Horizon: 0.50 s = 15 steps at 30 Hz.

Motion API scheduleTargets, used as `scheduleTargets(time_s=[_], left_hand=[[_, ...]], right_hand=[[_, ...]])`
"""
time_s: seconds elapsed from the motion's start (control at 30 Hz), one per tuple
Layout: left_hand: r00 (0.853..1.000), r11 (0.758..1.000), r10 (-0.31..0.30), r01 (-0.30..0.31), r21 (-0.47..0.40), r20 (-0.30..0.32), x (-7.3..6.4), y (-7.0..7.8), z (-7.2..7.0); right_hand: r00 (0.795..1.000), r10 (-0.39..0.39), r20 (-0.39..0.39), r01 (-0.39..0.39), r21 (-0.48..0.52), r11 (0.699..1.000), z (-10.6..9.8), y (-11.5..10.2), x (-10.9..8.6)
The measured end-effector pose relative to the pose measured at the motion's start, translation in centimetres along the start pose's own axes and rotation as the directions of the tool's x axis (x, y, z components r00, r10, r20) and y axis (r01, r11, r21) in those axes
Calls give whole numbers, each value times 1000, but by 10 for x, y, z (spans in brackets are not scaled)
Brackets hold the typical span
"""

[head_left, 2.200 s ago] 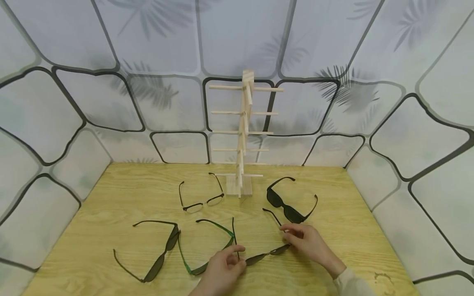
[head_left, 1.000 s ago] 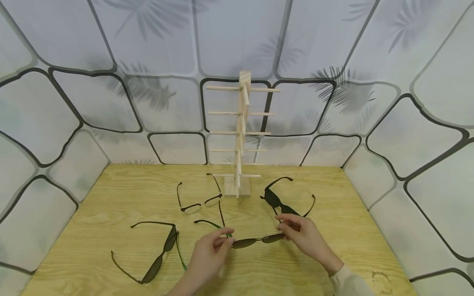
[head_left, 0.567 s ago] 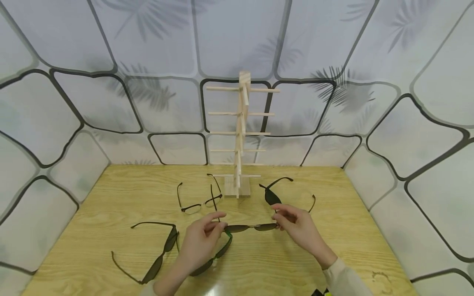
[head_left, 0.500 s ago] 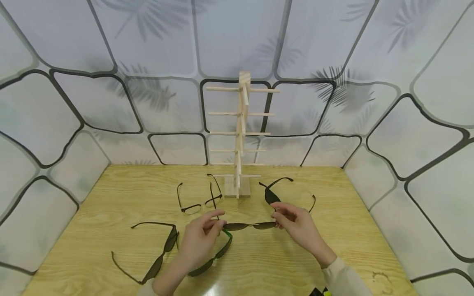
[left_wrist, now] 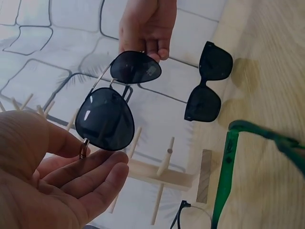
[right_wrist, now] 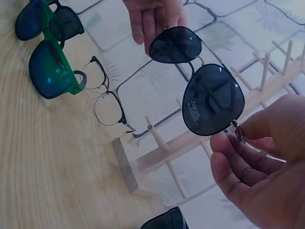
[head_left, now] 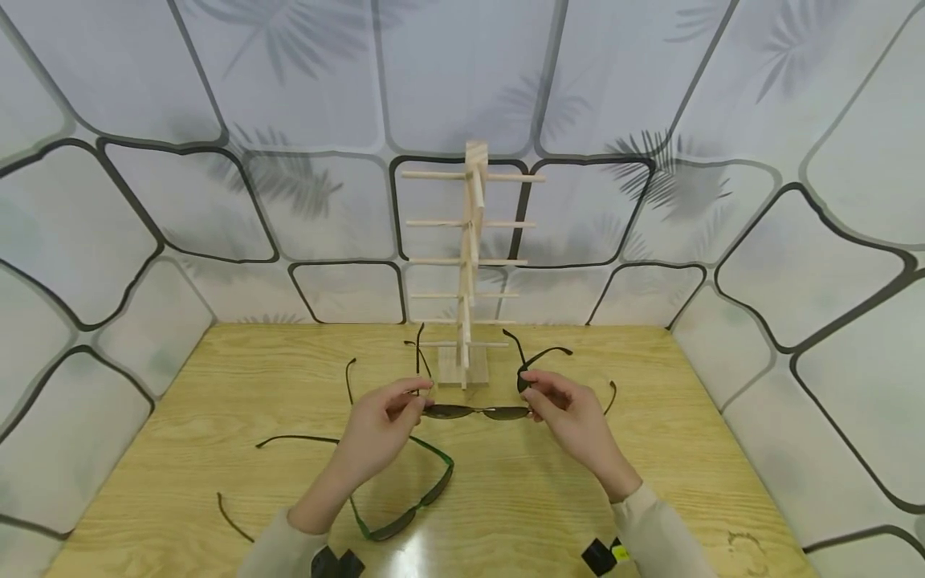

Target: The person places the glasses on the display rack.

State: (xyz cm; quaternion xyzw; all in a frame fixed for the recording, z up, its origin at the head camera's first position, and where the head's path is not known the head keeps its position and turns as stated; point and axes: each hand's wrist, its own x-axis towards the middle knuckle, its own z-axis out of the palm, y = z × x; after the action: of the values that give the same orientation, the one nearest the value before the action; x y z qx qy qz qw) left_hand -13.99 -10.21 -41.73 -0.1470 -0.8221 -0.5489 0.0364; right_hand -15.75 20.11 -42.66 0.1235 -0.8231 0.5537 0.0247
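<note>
My left hand [head_left: 379, 425] pinches the aviator sunglasses [right_wrist: 205, 76] at one hinge between thumb and fingertips, and my right hand [head_left: 574, 417] pinches the other hinge the same way. Both grips are small, so my first worry is a hinge slipping from my fingertips if one hand pulls, twists or rises ahead of the other; that would tilt the frame or drop one side. Squeezing inward could strain the thin bridge or start a temple folding. My fingertips also sit close to the lenses, so a careless shift could smudge them. Farther out, the unfolded temples point away from me, and should I carry on forward, they could knock the pegs [head_left: 433, 175] of the wooden stand [head_left: 470, 241]; dipping low might catch the glasses lying beneath.

The aviators lie directly between my two hands, lenses toward me, raised off the table [head_left: 549, 514]. Beyond my fingertips, ahead and midway between the hands, stands the wooden stand, its pegs bare. Just past my left fingers, partly covered by them, are the clear half-rim glasses [right_wrist: 107, 107]; past my right fingers, partly hidden, the black sunglasses [left_wrist: 205, 100]. Nearer me, just inside my left wrist, rest the green-framed sunglasses [right_wrist: 50, 67]. Outside my left forearm, only the temples of another dark pair [head_left: 299, 437] show.
</note>
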Motion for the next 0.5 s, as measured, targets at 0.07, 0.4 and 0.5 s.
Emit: scheduleTargets(time_s=[0.07, 0.4, 0.5], left_hand=[[1000, 1000, -3, 3, 16, 14, 5, 0, -3], [998, 999, -21, 19, 26, 54, 29, -2, -15], [999, 999, -20, 19, 27, 46, 35, -4, -18]], right_hand=[[1000, 8, -5, -8, -2, 1000, 0, -2, 3], [999, 27, -26, -27, 29, 999, 3, -8, 18], [998, 51, -34, -50, 46, 998, 5, -9, 25]])
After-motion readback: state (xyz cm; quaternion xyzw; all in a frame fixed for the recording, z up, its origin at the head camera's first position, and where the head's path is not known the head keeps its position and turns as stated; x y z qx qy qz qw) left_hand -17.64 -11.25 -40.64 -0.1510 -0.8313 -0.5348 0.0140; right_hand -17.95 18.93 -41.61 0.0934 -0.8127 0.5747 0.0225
